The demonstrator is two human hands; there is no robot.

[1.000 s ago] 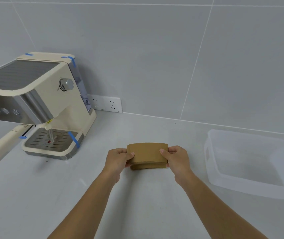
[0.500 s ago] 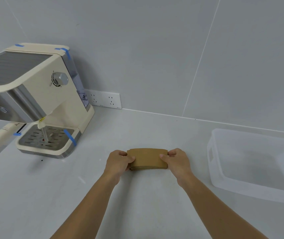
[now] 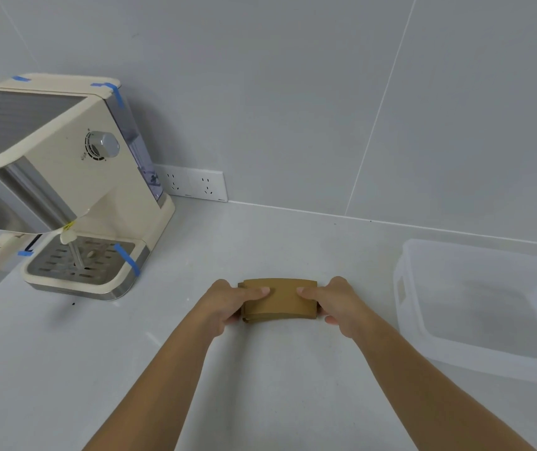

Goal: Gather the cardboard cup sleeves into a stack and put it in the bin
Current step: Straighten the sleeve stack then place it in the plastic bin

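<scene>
A flat stack of brown cardboard cup sleeves (image 3: 282, 299) lies on the white counter in the middle of the head view. My left hand (image 3: 228, 302) grips its left end, thumb on top. My right hand (image 3: 337, 304) grips its right end the same way. The stack's edges look nearly even, with lower sleeves showing along the front. A clear plastic bin (image 3: 400, 288) stands on the counter to the right, about a hand's width from my right hand, and looks empty.
A cream espresso machine (image 3: 65, 177) with blue tape strips and a metal drip tray (image 3: 78, 262) stands at the left. A double wall socket (image 3: 192, 185) sits low on the grey tiled wall behind the counter.
The stack has been lowered from a tilted, raised hold to lie flat on the counter, and both hands have pressed its ends together. The view has shifted slightly.
</scene>
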